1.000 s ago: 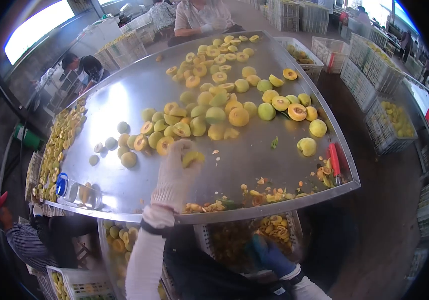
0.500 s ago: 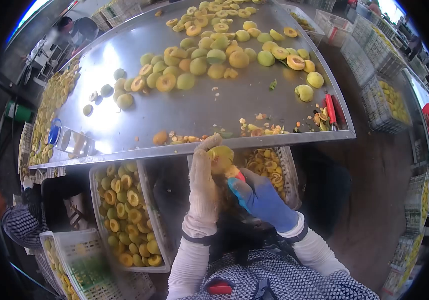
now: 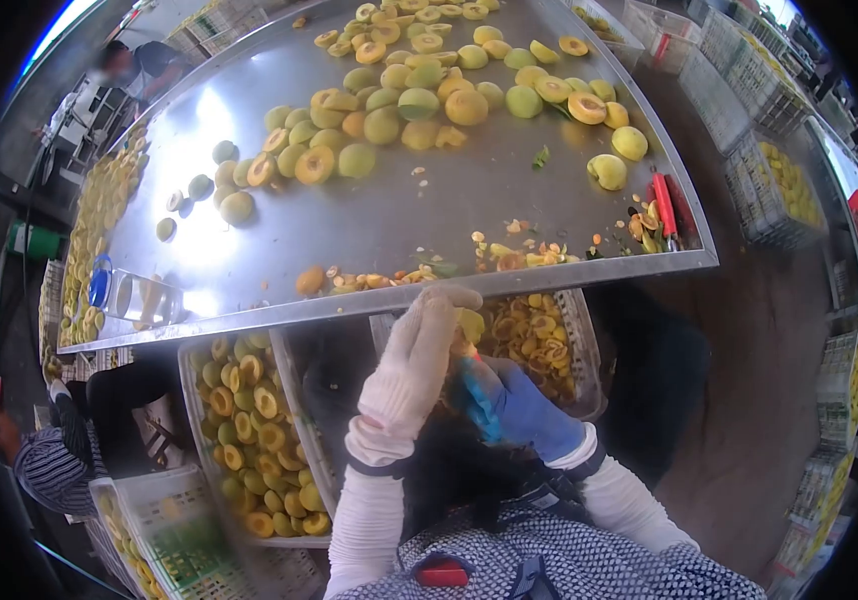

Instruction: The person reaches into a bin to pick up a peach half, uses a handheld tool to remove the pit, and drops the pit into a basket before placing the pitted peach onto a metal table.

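Just below the table's front edge, my left hand, in a white knit glove, is closed around a yellow-green stone fruit, mostly hidden by the fingers. My right hand, in a blue glove, is up against the fruit from the lower right. A bit of red shows at its thumb, part of a small red tool; the grip hides the rest. Under both hands stands a crate of cut yellow fruit pieces.
A metal table with a raised rim carries whole and halved fruit, scraps, a red-handled tool and a clear bottle. Left of me stands a crate of fruit halves. A seated person is farther left; stacked crates line the right.
My left hand has turned, its fingers now leaning right over the fruit and covering more of it. My right hand has dropped slightly. The view has shifted a little.
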A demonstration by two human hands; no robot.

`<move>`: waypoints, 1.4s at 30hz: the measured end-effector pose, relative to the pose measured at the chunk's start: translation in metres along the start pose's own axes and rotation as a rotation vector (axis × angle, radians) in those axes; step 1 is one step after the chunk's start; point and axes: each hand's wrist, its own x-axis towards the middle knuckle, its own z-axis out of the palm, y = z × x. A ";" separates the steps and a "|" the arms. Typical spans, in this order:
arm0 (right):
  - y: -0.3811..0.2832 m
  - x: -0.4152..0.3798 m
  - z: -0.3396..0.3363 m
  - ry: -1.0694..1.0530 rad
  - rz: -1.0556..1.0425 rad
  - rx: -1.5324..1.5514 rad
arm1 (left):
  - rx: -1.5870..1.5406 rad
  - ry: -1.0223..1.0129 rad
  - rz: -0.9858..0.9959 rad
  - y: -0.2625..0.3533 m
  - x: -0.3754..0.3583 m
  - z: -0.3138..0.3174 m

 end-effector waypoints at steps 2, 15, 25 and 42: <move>-0.008 -0.004 0.001 -0.061 -0.007 0.051 | -0.379 -0.091 -0.216 -0.009 -0.002 -0.007; -0.013 -0.018 -0.001 -0.342 0.224 0.339 | -0.145 -0.314 -0.239 0.006 0.019 -0.009; 0.007 -0.022 -0.024 -0.607 0.198 0.619 | -0.741 0.055 -0.256 0.011 0.004 0.030; 0.054 0.026 -0.039 0.158 0.191 -0.256 | 0.861 0.263 -0.342 -0.016 0.154 -0.186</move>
